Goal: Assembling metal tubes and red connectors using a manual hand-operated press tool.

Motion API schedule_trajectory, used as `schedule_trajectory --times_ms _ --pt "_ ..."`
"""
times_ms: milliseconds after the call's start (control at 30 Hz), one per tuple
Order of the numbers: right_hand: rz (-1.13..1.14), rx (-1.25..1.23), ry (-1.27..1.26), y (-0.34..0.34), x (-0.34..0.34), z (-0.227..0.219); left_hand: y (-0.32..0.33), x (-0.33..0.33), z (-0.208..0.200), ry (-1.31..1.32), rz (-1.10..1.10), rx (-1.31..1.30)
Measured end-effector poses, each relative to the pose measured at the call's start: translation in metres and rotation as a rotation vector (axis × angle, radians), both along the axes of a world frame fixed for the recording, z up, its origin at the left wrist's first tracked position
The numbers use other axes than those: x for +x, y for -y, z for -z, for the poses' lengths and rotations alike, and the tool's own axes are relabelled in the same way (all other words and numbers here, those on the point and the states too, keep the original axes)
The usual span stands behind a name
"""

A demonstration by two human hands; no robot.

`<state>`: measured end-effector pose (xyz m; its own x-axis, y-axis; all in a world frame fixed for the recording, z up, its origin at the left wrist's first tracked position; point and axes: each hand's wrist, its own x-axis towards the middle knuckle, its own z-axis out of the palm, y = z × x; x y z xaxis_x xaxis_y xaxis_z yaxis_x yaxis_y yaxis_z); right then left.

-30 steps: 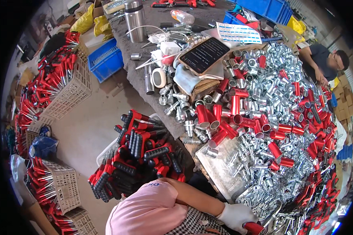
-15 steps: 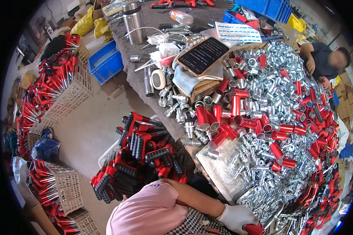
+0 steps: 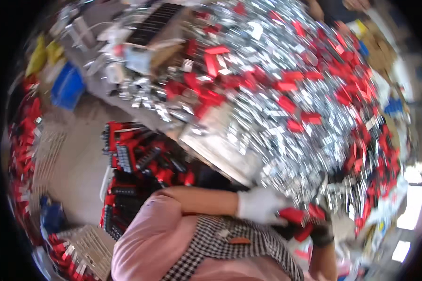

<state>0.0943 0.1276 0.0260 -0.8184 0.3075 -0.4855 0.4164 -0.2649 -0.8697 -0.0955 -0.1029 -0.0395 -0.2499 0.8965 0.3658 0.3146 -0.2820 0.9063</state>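
My left hand (image 3: 261, 206), in a white glove, reaches across my body and is closed on a red metal sleeve (image 3: 292, 215). My right hand (image 3: 321, 232), in a dark glove, meets it from the lower right, its fingers curled around a red piece (image 3: 316, 212) that motion blur keeps me from naming. Both hands are close together in front of my checked apron (image 3: 234, 236). Just beyond them spreads a big heap of small silvery metal fittings (image 3: 286, 154), with loose red sleeves (image 3: 311, 118) scattered through it.
A pale board (image 3: 215, 140) lies at the table's near edge. Black-and-red tools (image 3: 145, 159) are piled below it on the left. A phone (image 3: 154, 23) rests at the table's far left. Crates of red-handled tools and a blue bin (image 3: 68, 86) stand on the floor.
The view has swung right and down and is blurred. My right hand and forearm have come into sight beside the left hand, which still grips a red sleeve.
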Motion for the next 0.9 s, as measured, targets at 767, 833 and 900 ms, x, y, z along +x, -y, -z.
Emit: schedule_trajectory --times_ms 767,833,900 --pt "-0.555 0.265 0.100 -0.005 0.033 -0.054 0.025 0.060 -0.036 -0.830 -0.296 -0.391" --pt "-0.601 0.494 0.116 0.012 0.036 -0.057 0.020 0.069 -0.043 -0.836 -0.279 -0.422" --pt "-0.754 0.911 -0.201 0.013 0.044 -0.047 0.016 0.075 -0.051 -0.607 -0.084 -0.708"
